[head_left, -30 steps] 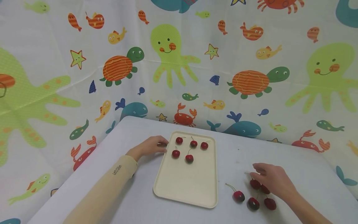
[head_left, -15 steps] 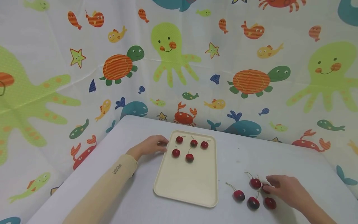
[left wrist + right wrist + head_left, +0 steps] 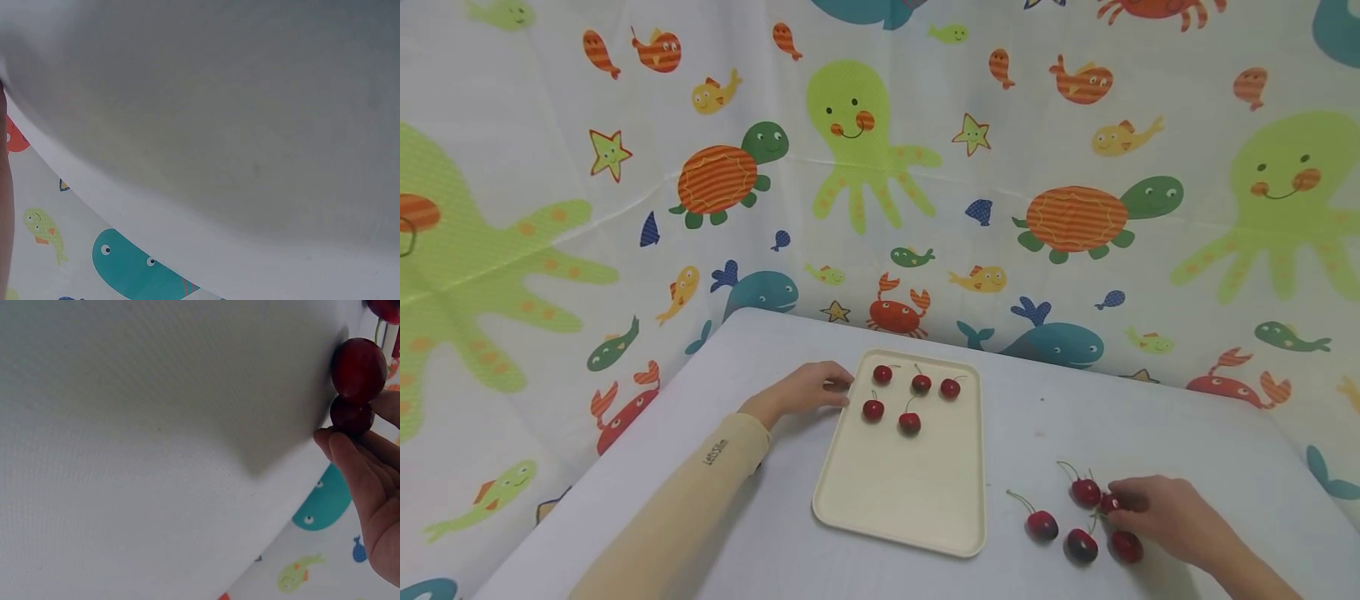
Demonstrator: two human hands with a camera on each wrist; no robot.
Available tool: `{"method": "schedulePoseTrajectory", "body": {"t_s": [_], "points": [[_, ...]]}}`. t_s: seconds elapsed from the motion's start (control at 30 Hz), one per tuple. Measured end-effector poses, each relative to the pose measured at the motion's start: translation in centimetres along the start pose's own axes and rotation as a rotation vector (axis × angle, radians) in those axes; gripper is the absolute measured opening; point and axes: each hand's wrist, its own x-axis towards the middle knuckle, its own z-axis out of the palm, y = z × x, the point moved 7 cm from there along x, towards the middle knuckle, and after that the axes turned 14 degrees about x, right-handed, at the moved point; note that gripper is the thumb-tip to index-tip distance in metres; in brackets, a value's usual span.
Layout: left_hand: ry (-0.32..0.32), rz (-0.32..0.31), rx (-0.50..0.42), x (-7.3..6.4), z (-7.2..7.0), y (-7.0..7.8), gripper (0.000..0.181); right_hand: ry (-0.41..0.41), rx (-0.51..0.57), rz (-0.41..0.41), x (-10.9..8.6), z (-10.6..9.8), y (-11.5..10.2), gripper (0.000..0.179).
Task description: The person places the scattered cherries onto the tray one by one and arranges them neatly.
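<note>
My right hand (image 3: 1172,512) pinches a dark red cherry (image 3: 1108,503) between thumb and fingertips, at the right of the table. The right wrist view shows this cherry (image 3: 351,417) between the fingers, close against a larger cherry (image 3: 359,370). Around it lie several more cherries, among them one with a long stem (image 3: 1041,526) on the left and a darker one (image 3: 1081,547) in front. My left hand (image 3: 808,387) rests beside the cream tray (image 3: 898,508), fingertips right at its left rim. Several stemmed cherries, such as this one (image 3: 910,423), lie in the tray's far half.
The table (image 3: 760,550) has a white cover. Behind and to the left hangs a curtain (image 3: 925,208) printed with sea animals. In the left wrist view, the white tabletop (image 3: 219,156) fills most of the picture.
My right hand has moved right and slightly down, from over the cherry group to its right side, and its fingers have closed on one cherry. The left hand and tray stay put.
</note>
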Motion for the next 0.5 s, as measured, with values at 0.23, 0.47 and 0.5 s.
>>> {"method": "schedulePoseTrajectory", "body": {"t_s": [0.23, 0.47, 0.5], "points": [[0.002, -0.005, -0.003, -0.1, 0.0, 0.0, 0.043, 0.051, -0.014, -0.006, 0.3, -1.0, -0.4, 0.063], [0.003, -0.004, -0.003, 0.0, 0.0, -0.1, 0.043, 0.124, -0.008, -0.066, 0.1, -2.0, -2.3, 0.062], [0.003, -0.004, -0.003, 0.0, 0.0, -0.1, 0.043, 0.133, -0.005, -0.074, 0.1, -2.1, -2.6, 0.062]]}}
